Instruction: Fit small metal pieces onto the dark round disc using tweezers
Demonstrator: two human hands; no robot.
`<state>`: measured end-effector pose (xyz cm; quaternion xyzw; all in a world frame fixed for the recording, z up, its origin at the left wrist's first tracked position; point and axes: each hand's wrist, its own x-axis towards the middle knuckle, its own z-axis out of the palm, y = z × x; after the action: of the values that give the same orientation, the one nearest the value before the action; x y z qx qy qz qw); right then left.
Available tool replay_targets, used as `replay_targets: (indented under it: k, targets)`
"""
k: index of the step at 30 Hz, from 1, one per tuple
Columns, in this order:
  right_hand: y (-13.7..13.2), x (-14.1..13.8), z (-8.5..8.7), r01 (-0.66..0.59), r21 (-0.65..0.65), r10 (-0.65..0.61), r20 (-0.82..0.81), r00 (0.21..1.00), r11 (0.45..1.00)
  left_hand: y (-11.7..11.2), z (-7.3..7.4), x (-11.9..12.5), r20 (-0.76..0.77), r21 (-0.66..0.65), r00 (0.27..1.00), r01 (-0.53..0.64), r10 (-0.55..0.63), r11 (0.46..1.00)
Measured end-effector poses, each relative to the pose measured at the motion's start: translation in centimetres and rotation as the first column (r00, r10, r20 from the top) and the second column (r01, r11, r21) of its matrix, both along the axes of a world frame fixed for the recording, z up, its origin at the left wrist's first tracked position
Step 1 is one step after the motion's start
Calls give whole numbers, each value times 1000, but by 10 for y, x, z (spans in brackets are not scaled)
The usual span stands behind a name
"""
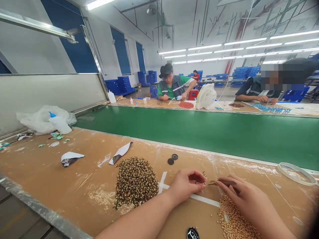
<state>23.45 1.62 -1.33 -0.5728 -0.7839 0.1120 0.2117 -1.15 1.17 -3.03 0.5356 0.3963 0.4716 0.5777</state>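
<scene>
My right hand [246, 192] grips brown tweezers [227, 182], their tips pointing left toward my left hand. My left hand [184, 183] is closed, thumb and fingertips together; whatever lies between them is too small to name. A tiny part [204, 173] lies just beyond the left fingertips. Left of my hands spreads a heap of small black-and-gold curved parts [136, 181]. Under and beside my right hand is a pile of small copper-coloured pieces [235, 220]. Two black discs [170, 161] lie beyond my left hand. A glossy black round container [192, 233] stands at the bottom edge.
A green conveyor belt [174, 124] runs behind the brown tabletop [94, 179]. White tape [205, 200] crosses the table. At right lies a tape roll [296, 174]; at left, a white bottle [60, 124] and plastic bag [42, 118]. Co-workers [171, 84] sit across, near a fan [206, 96].
</scene>
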Motion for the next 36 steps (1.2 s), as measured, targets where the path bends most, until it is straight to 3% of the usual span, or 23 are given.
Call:
replay_targets:
  k: [13, 26, 36]
  targets:
    - [0, -20, 14, -15, -29, 13, -85, 996, 999, -2, 7, -1, 1, -28, 1000, 1, -1, 1000]
    - [-1, -25, 16, -4, 9, 6, -179, 984, 1000, 5, 15, -5, -48, -71, 993, -109, 105, 992]
    - [1, -25, 5, 33, -47, -41, -194, 980, 998, 8, 9, -8, -49, -13, 981, -189, 188, 982]
